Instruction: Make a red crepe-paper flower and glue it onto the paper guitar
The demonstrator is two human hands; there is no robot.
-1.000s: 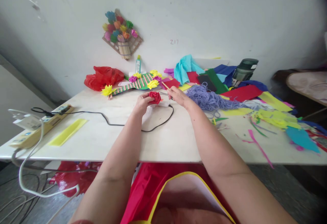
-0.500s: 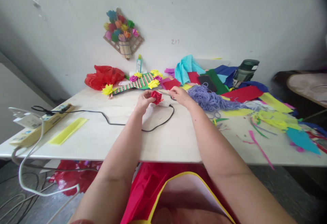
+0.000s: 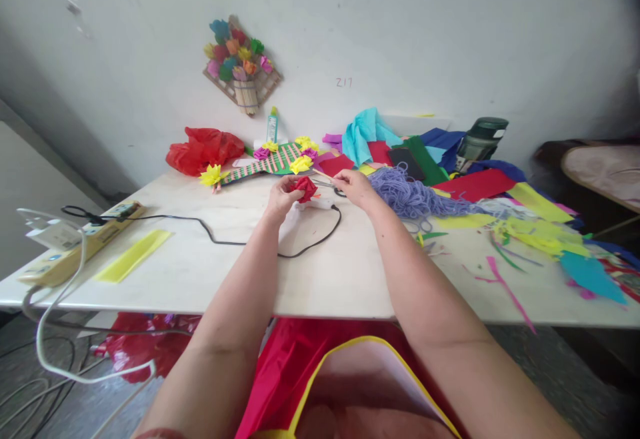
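Note:
A red crepe-paper flower (image 3: 306, 189) is pinched in the fingers of my left hand (image 3: 283, 196), just above the table. My right hand (image 3: 353, 187) is closed on a thin, pale wooden stick (image 3: 325, 175), whose tip points left toward the flower without touching it. Beneath that hand lie what look like scissors (image 3: 340, 193), partly covered by the fingers. Below the flower rests a white tool with a black cord, probably a glue gun (image 3: 323, 205). Behind my hands lies a woven, guitar-shaped piece (image 3: 260, 164) trimmed with yellow and purple paper flowers.
Purple yarn (image 3: 407, 191) and coloured paper sheets (image 3: 475, 185) crowd the right side. A dark phone (image 3: 406, 163) lies among them. At left are a power strip (image 3: 75, 252), a yellow strip (image 3: 134, 256) and a red plastic bag (image 3: 204, 151). The black cord (image 3: 225, 243) crosses the table.
The red flower has turned slightly in my left fingers. My right hand has shifted a little, and the stick now shows more plainly, angled up to the left.

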